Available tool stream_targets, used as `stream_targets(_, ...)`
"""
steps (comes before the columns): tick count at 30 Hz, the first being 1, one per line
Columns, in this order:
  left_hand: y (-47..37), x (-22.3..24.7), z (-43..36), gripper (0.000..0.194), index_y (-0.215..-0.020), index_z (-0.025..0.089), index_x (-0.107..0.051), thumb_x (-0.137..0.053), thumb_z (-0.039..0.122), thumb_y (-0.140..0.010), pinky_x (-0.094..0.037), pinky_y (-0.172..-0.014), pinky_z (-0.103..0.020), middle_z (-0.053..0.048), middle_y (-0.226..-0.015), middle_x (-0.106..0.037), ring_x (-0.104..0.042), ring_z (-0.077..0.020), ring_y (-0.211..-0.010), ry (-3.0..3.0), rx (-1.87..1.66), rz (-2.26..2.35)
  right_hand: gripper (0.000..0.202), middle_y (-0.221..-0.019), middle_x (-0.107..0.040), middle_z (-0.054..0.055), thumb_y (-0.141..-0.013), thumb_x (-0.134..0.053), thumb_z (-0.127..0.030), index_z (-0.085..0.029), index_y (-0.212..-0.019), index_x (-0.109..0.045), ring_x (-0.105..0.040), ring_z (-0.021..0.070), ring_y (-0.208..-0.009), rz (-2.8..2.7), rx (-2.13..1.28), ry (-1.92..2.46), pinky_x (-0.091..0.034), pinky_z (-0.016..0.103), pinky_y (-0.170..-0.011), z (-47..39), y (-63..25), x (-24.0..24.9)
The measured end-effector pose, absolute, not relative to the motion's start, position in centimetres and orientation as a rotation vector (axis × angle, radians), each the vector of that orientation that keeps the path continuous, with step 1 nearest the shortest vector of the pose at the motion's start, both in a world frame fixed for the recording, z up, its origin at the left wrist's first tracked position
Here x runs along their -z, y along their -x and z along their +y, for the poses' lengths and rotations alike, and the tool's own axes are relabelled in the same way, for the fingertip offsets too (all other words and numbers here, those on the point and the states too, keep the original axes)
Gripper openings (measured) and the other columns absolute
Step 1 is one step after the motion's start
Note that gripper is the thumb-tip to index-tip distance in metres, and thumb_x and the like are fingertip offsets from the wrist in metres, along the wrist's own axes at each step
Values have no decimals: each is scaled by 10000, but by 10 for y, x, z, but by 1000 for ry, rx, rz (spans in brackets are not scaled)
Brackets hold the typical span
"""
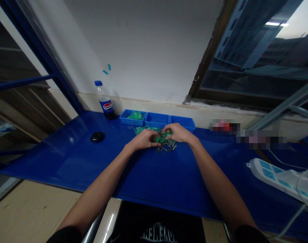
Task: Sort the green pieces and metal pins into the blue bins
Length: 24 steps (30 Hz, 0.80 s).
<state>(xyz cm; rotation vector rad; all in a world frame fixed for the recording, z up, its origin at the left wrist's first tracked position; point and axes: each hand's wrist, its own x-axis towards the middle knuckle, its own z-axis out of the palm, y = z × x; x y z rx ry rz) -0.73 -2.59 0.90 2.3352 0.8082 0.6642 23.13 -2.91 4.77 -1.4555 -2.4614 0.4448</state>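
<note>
Screws (164,147) lie heaped mid-frame on the blue table (80,158), silver bits (174,147) at the heap's right edge, green plastic (162,139) over and among them. Pile sits between your left hand (144,139) and right hand (178,132), likely so both reach it without stretching. Bins (157,119) stand in a row just behind, by the wall (143,50), probably to be close yet give your forearms room; leftmost holds a green wad (136,115). Bottle (107,107) and black puck (97,136) sit left of centre, power strip (272,175) lower right, likely clear of your elbows.

Your forearms rise from the bottom corners and converge. Left: back up, fingers half-curled, thumb apart below. Right: wrist bent inward, index and thumb pointing left into the plastic. Neither is clenched; can't tell whether fingertips pinch plastic or screws.
</note>
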Motion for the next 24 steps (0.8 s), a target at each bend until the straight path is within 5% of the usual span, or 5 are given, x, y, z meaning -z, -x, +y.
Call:
stream_targets(6,3,-18,-35,339,-915,184,-773,-662,504,-896,-399,-596,-274,-32,-665,-666,-577,-160,-594,-2164,-773,811,168,-1010,-785,53,-837,-762,-274,-223,-993,-796,-710,251,-955,-2226,-646,1308,-522,371,-859,-40,-236,-75)
stream_targets(12,0,-21,-37,385,-775,152,-706,-666,518,-885,-402,-585,-269,-33,-664,-648,-546,-140,-587,-1872,-837,787,275,-917,-796,63,-893,-697,-302,-189,-1143,-715,-722,222,-879,-1911,-999,1222,-545,344,-793,-42,-223,-74)
stream_targets(21,11,-6,-8,510,-713,145,-683,-792,643,-741,-442,-572,-262,-51,-690,-677,-578,-128,-577,-1401,-1166,990,249,-786,-764,71,-880,-726,-431,-182,-890,-716,-696,199,-698,-2063,-720,1516,-463,293,-634,-30,-227,-48)
stream_targets(24,16,0,2,539,-844,135,-719,-814,649,-713,-444,-569,-241,-52,-743,-689,-579,-103,-575,-1201,-1308,1013,294,-699,-716,37,-817,-781,-471,-200,-770,-678,-653,181,-644,-2220,-635,1567,-407,284,-594,-33,-223,-42)
